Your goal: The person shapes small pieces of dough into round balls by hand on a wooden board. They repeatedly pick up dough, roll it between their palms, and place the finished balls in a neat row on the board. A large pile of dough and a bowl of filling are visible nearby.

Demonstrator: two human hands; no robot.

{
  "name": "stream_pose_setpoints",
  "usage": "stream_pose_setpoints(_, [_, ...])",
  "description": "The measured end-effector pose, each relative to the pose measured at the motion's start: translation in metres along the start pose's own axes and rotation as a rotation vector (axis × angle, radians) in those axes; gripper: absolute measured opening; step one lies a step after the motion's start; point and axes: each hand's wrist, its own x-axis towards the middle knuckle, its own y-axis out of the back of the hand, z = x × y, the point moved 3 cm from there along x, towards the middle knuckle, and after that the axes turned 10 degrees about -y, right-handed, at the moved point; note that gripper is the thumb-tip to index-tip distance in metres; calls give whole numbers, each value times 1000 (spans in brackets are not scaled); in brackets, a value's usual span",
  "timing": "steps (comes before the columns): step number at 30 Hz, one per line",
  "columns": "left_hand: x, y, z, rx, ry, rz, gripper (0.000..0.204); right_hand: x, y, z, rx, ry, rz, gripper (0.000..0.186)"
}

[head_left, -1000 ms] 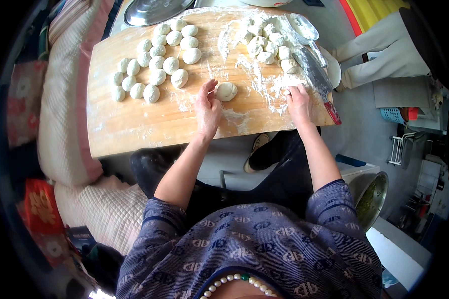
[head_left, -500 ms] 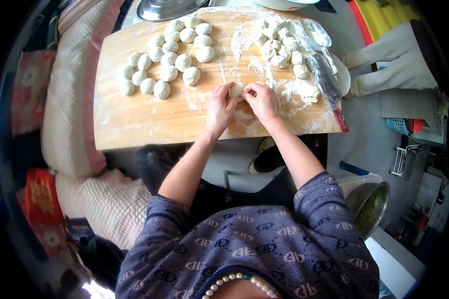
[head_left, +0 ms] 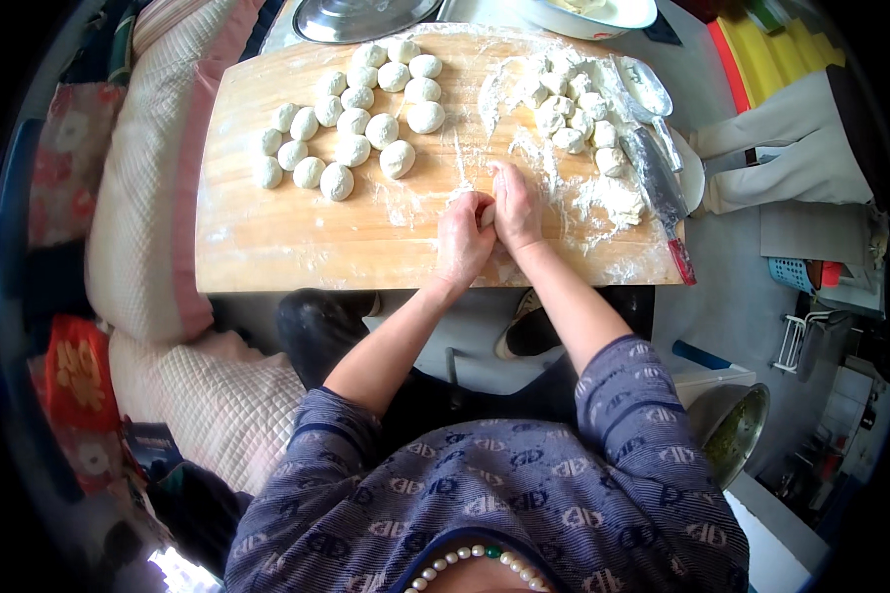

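Both my hands come together over the floured wooden board [head_left: 307,242], around a small piece of dough [head_left: 488,214] that is mostly hidden between them. My left hand [head_left: 462,242] is closed, its fingers curled about the dough. From the other side my right hand [head_left: 518,208] cups and presses it with the palm, fingers bent at the top. Several round, smooth dough balls [head_left: 397,159] sit in loose rows on the board's left half. Rough-cut dough lumps [head_left: 569,139] lie heaped in flour at the right.
A cleaver [head_left: 658,183] with a red handle and a metal scoop [head_left: 647,89] lie along the board's right edge. Behind stand a metal lid [head_left: 366,18] and a white basin [head_left: 603,22]. Another person's light trousers [head_left: 786,183] show at right, a steel bowl [head_left: 747,435] lower down.
My hands have gone from pinching the dough with the fingertips to closing around it, palm against fingers. They sit slightly lower; the whole view has shifted a little.
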Motion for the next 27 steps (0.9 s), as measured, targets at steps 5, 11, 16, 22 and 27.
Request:
stream_pose_setpoints(5, [3,6,6,-182,4,19,32,36,1,8,-184,313,18,20])
stream_pose_setpoints(11, [-1,2,7,-131,-71,80,32,27,-10,7,314,-268,-166,20])
stream_pose_setpoints(16, [-2,7,15,-183,-12,73,31,35,2,12,-76,183,34,19])
stream_pose_setpoints(22, [-6,-12,4,-345,-65,17,72,50,-5,4,-4,46,-15,17])
stream_pose_setpoints(27, [-21,-8,29,-385,-31,-19,89,11,0,5,47,72,17,16])
